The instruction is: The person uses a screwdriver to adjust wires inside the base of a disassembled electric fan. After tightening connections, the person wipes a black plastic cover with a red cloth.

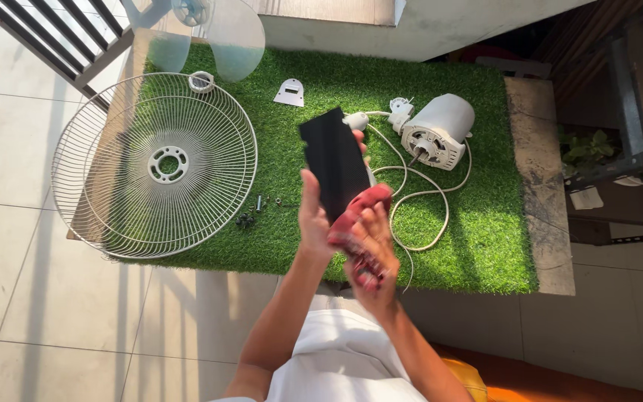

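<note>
Gripping a flat black panel point(334, 160) upright over the green turf mat point(485, 246), the left hand point(312, 216) clasps its lower edge while the right hand point(370, 249) presses a bunched red cloth point(359, 212) against it. White motor housing point(440, 130) at two o'clock, wire fan guard point(154, 165) at nine.

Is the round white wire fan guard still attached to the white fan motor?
No, the round white wire fan guard lies apart from the white fan motor.
</note>
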